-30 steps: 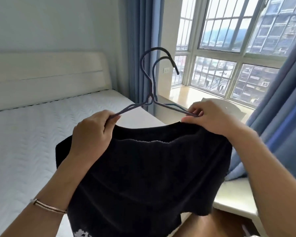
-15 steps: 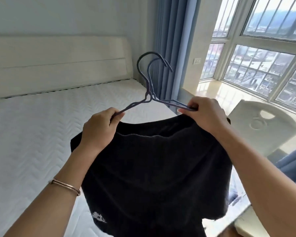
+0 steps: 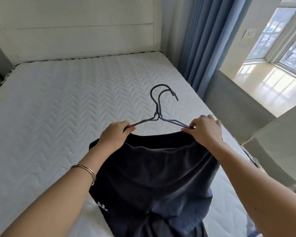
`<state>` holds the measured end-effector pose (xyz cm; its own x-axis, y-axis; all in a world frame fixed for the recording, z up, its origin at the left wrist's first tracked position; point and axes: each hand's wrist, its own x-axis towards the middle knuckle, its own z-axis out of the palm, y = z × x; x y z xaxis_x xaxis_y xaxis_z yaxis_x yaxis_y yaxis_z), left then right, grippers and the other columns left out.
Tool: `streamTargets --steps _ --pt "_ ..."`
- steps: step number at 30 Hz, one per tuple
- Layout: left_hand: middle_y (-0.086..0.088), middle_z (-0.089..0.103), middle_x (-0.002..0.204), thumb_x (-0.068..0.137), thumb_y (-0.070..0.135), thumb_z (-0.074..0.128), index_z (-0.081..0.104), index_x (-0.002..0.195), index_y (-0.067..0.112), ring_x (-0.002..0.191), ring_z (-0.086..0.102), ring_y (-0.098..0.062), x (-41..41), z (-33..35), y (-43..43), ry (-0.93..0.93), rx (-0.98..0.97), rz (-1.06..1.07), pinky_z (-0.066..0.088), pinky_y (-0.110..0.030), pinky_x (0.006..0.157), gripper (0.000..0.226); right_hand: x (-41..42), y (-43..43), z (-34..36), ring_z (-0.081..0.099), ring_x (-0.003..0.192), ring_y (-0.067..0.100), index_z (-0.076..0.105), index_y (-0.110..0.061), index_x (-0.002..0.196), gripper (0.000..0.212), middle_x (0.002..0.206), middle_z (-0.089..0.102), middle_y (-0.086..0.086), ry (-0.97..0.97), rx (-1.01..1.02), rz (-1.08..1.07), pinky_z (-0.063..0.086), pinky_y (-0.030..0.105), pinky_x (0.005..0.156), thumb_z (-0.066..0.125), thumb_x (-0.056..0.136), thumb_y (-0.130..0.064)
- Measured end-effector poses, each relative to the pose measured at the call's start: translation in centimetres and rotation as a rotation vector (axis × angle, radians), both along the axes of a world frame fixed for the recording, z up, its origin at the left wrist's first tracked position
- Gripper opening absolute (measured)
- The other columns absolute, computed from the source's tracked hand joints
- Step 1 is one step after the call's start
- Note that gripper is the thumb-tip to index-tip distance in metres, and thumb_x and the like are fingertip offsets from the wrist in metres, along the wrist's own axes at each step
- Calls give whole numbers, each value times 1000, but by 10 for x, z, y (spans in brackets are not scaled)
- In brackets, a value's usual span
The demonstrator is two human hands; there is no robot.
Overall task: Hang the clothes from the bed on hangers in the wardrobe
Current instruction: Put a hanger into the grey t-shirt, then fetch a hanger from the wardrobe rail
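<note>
A pair of black shorts with a small white logo near the lower left hangs from two dark wire hangers held together, hooks pointing up and right. My left hand pinches the hangers' left shoulder along with the waistband. At the hangers' right shoulder, my right hand grips the wire and the waistband. The shorts hang above the bed, a bare white quilted mattress. The wardrobe is out of view.
A cream headboard stands behind the bed. Blue curtains hang to the right of it, beside a sunlit window ledge. A white chair back rises at the right edge.
My view has swung left and down, from the window toward the bed. Both hands have kept their grip on the hangers and shorts, which are now lower over the mattress.
</note>
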<state>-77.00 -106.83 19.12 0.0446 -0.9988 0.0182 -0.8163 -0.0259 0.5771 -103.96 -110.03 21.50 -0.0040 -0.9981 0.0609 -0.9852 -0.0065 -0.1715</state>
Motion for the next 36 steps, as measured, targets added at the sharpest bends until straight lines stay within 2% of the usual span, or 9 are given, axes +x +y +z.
streamTargets --steps 3,5,10,17,22,25,28,33,36 --pt "-5 63 89 91 41 47 66 95 16 95 54 -28 2 -24 -54 -161 -5 79 41 -34 76 33 14 -58 -20 49 107 25 70 -21 96 36 105 63 4 88 36 -8 32 36 87 60 81 -53" --pt "-6 55 115 92 40 46 64 107 17 112 42 -31 3 -44 -92 -300 21 188 35 -36 90 33 28 -95 -37 56 103 27 68 -18 100 32 106 65 7 -73 135 -28 37 33 80 64 81 -44" --pt "-15 30 141 89 22 53 37 136 13 127 31 -35 3 -114 -117 -192 281 228 30 -40 107 50 47 -125 -106 56 110 30 58 -10 120 42 118 62 14 -359 327 36 43 30 84 67 81 -21" --pt "-7 67 114 88 20 51 66 103 22 107 60 -29 20 -191 -10 68 532 429 48 -36 92 21 19 -65 -183 60 103 33 64 4 101 28 109 67 19 -140 674 92 45 36 89 47 89 -15" --pt "-9 66 94 88 8 52 62 83 22 86 59 -26 25 -203 75 464 621 512 47 -38 89 18 5 -5 -193 62 92 20 66 -12 108 26 109 70 6 -290 876 32 44 24 85 54 88 -24" --pt "-12 65 93 88 5 54 60 83 25 91 61 -28 38 -201 138 503 653 493 46 -35 92 22 -5 34 -190 65 97 22 67 -18 104 20 94 68 2 -377 873 -26 46 28 89 57 87 -22" --pt "-14 64 90 88 1 54 60 80 21 88 60 -28 47 -195 204 500 637 562 47 -12 73 22 -9 75 -187 66 94 21 64 -24 94 10 88 65 -2 -400 859 -5 47 27 89 62 84 -21" --pt "-13 63 96 90 8 52 62 99 8 96 62 -31 26 -193 321 531 723 690 42 -30 82 13 -16 159 -186 62 69 16 67 -12 98 15 75 64 -2 -587 957 -85 44 23 66 61 84 -13" --pt "-8 64 91 89 9 54 63 102 5 90 63 -30 -1 -205 392 582 803 825 47 -31 79 15 -18 212 -190 61 77 17 64 -18 93 11 82 65 1 -634 1040 -105 42 23 65 55 88 -14"
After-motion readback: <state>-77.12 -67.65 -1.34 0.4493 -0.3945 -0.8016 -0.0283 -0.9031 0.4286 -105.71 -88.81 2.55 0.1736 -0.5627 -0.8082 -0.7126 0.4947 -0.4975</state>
